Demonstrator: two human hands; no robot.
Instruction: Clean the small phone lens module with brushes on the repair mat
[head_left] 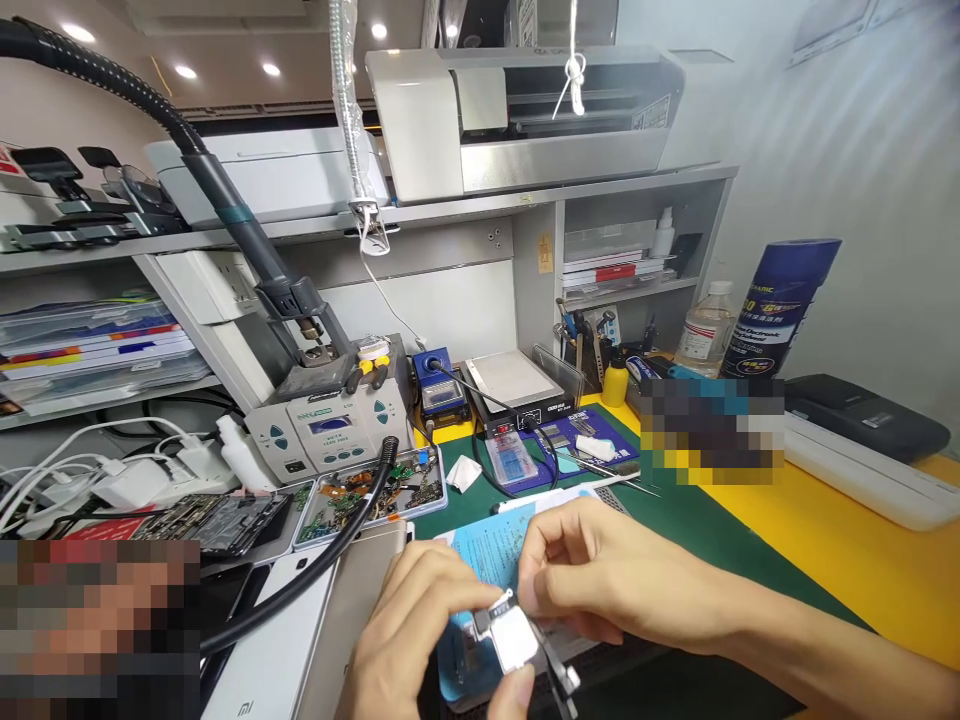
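A small phone part (pixel 514 640) with a bright silver-white face is gripped at its edges by the thumb and fingers of my left hand (pixel 412 625). From its right side a black flex cable (pixel 556 672) hangs down. My right hand (pixel 592 570) is closed in a pinch at the part's upper right corner. Whatever lies between those fingertips is hidden. Beneath both hands is a blue and white printed sheet (pixel 487 545), partly covered by them.
A green mat (pixel 735 570) covers the bench. To the left are a tray of circuit boards (pixel 435 505), a black hose (pixel 315 565) and a white phone (pixel 262 640). Behind stand a rework station (pixel 330 425) and tweezers (pixel 607 468). A spray can (pixel 780 310) stands at the right.
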